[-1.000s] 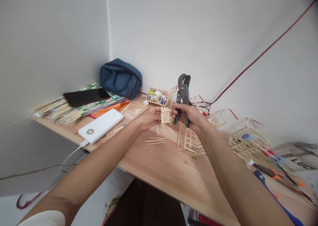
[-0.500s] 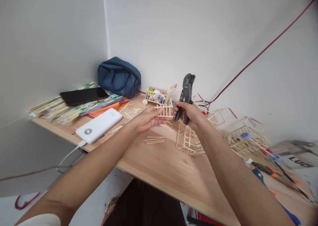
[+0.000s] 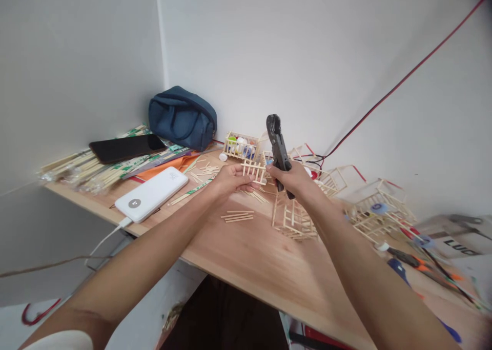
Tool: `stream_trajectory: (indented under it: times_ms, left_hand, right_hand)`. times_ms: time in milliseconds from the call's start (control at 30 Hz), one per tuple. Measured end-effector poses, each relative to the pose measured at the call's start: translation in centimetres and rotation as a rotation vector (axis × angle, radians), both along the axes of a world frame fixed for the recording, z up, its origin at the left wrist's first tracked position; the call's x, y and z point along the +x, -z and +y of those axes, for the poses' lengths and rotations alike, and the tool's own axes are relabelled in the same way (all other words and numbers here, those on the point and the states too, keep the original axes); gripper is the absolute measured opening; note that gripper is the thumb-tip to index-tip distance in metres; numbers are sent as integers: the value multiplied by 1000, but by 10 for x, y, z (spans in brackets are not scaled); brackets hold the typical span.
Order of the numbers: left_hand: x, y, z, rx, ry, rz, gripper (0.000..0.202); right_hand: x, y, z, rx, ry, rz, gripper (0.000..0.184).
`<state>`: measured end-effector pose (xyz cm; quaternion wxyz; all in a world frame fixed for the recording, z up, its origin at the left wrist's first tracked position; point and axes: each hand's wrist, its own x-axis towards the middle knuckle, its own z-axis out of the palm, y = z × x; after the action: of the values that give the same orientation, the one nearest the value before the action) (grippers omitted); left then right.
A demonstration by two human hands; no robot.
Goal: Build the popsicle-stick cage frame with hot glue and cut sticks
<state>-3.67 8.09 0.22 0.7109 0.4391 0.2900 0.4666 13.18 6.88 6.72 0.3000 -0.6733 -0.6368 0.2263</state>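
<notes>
Over the middle of the table, my left hand (image 3: 231, 180) grips a small ladder-like stick panel (image 3: 254, 171), made of thin wooden rods with several crosspieces. My right hand (image 3: 292, 180) is wrapped round the handles of a black hand cutter (image 3: 277, 137), its head pointing up and its handle ends showing below the fist. The right fingertips lie close to the panel's right edge; whether they touch it I cannot tell. Below the hands are a few loose cut sticks (image 3: 237, 217). A larger stick frame (image 3: 294, 219) lies under my right wrist.
A small stick cart (image 3: 242, 146) with colourful caps stands behind the hands. At left are a white power bank (image 3: 151, 195), a phone (image 3: 126, 147), bagged sticks (image 3: 92, 176) and a blue pouch (image 3: 182, 117). More stick carts (image 3: 380, 211) and orange-black pliers (image 3: 418, 265) lie right.
The cutter has turned and shifted left, and its handles look closer together. The panel has tilted, with its crosspieces now facing me more; my left hand still holds it.
</notes>
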Motion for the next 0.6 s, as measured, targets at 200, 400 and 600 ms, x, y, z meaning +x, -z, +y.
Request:
stream_trajectory:
  times_ms: [200, 400, 600]
  left_hand:
    - [1, 2, 0, -8, -79, 58, 13]
    - [4, 1, -2, -29, -132, 125, 13]
    - [4, -1, -4, 0, -195, 159, 15]
  right_hand:
    - [-7, -1, -2, 24, -20, -142, 24]
    - [-9, 9, -3, 62, -23, -224, 20]
    - [-12, 13, -3, 104, -36, -271, 20]
